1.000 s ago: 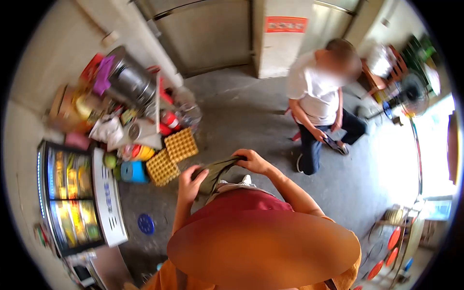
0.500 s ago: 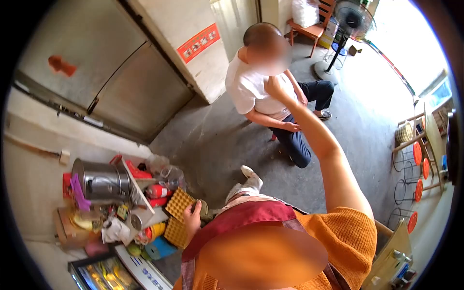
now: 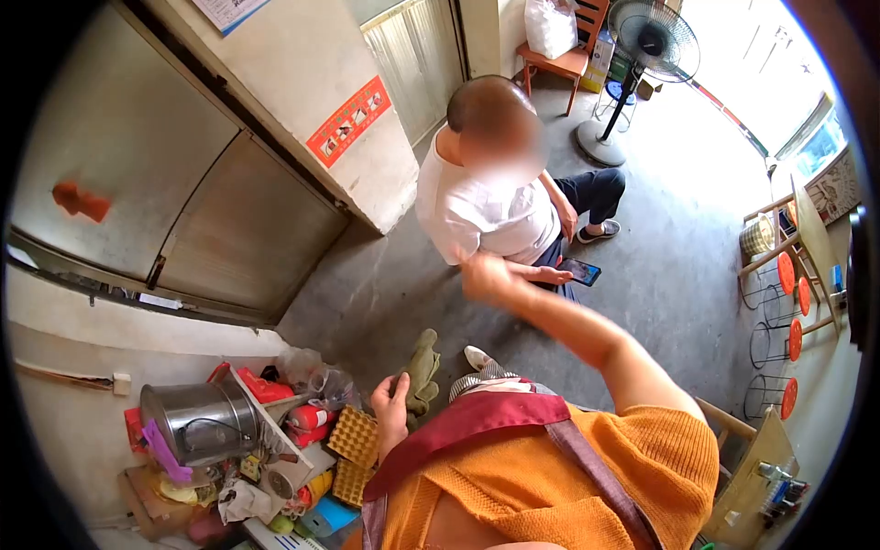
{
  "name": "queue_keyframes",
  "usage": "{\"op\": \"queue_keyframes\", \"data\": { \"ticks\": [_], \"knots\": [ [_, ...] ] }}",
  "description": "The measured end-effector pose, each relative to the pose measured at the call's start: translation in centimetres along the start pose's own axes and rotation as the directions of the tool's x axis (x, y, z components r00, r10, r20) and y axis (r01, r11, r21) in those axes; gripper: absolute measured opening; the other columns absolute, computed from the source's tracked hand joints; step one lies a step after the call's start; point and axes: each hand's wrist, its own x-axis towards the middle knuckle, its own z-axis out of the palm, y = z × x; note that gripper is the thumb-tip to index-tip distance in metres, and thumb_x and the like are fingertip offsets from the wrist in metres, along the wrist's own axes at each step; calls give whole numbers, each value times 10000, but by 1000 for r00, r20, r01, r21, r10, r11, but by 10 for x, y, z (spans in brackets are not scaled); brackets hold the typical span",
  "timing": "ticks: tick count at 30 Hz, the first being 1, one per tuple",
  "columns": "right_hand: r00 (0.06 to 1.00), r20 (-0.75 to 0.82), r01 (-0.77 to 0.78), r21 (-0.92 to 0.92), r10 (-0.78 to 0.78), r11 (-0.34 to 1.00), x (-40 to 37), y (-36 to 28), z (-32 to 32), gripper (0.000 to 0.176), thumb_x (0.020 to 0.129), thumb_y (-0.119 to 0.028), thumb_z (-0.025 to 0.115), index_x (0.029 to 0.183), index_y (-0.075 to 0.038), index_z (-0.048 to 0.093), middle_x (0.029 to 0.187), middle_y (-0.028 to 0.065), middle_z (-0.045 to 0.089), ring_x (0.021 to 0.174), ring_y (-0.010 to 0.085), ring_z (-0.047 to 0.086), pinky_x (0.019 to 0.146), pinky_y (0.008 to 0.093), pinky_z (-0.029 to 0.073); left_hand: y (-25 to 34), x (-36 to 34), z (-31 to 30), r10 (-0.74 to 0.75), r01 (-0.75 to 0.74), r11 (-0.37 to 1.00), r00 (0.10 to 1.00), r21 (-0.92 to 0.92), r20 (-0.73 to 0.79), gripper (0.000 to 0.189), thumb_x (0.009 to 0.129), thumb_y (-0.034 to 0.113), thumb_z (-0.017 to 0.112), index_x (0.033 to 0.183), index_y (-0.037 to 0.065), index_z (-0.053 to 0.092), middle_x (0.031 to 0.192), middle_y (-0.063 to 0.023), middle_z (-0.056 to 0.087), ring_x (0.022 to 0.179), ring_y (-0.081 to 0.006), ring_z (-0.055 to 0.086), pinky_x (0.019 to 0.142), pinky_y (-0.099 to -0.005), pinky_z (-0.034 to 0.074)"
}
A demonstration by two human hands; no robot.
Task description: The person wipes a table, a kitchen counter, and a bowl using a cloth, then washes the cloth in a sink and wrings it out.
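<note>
Low on the left, my left hand (image 3: 390, 414) is closed, thumb up, on a limp olive-green glove (image 3: 423, 374) that sticks out past it, away from my body. My right hand (image 3: 486, 278) reaches forward at the end of my outstretched arm, smeared by motion. It overlaps the forearm of a seated person (image 3: 495, 206) in this view. That person, in a white shirt and dark trousers, holds a smartphone (image 3: 581, 271) with a lit screen. A maroon apron (image 3: 477, 417) covers part of my orange knit top.
Yellow egg trays (image 3: 354, 438) lie beside my left hand. Beyond them are a red bottle (image 3: 310, 418) and a large steel pot (image 3: 199, 423). A standing fan (image 3: 651, 41) and a wooden chair (image 3: 559, 62) are at the back. Red-topped stools (image 3: 786, 273) line the right.
My right hand has dropped from near the seated person's chin to forearm height, moving left. The glove in my left hand now extends farther forward. The person's phone has come into view.
</note>
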Motion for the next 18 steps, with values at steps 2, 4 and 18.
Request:
{"op": "queue_keyframes", "data": {
  "ticks": [2,4,18],
  "knots": [
    [629,774,-432,426,-74,795,-5,-34,-94,693,784,-116,499,1425,0,263,838,215,666,760,348,671,652,460,528,5,-6,6,45,-48,995,998,86,35,229,886,186,660,902,-42,640,804,10,615,725,-65,498,662,-237,418],
    [547,827,-472,435,-132,767,-45,-59,-90,711,785,-114,494,1439,-4,239,879,230,669,787,349,673,674,454,531,-5,-8,6,80,-90,981,995,169,65,242,885,203,666,882,-38,649,749,32,589,693,-51,473,633,-228,408],
    [809,380,-306,924,-449,231,-108,-102,-173,255,744,-127,693,978,-40,636,1005,150,599,955,303,574,918,423,392,3,-104,13,189,-292,889,935,353,299,241,868,206,673,888,-34,652,692,-73,644,648,-83,526,611,-277,455]
  ]
}}
